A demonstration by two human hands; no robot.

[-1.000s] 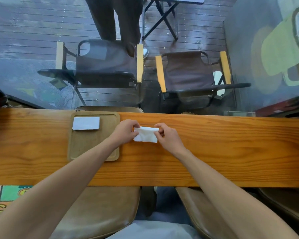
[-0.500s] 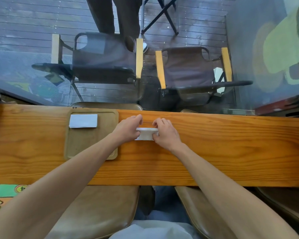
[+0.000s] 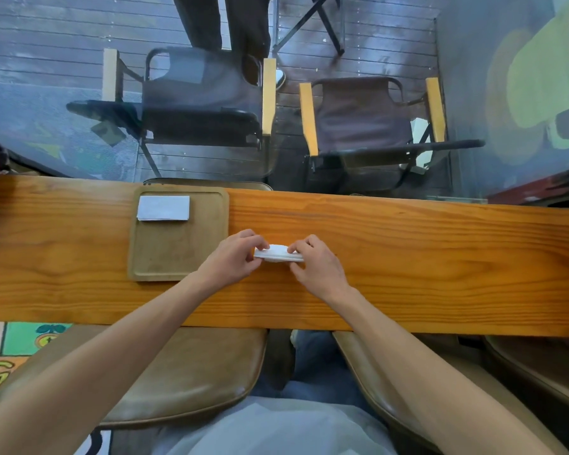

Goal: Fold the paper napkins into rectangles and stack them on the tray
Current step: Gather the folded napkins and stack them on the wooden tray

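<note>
A white paper napkin [image 3: 278, 253] lies folded into a narrow strip on the wooden counter, just right of the tray. My left hand [image 3: 232, 259] pinches its left end and my right hand [image 3: 317, 266] pinches its right end; the fingers hide both ends. The square wooden tray [image 3: 178, 254] sits to the left of my hands. One folded white napkin [image 3: 163, 208] rests flat in the tray's far left corner.
The long wooden counter [image 3: 440, 257] runs left to right against a glass pane. Behind the glass stand two folding chairs [image 3: 358, 126] and a person's legs [image 3: 224, 24]. Brown stools [image 3: 191, 372] sit under the counter's near edge.
The napkin went from a wide open rectangle to a narrow folded strip. Both hands moved slightly toward me while folding it. The tray's napkin has not moved.
</note>
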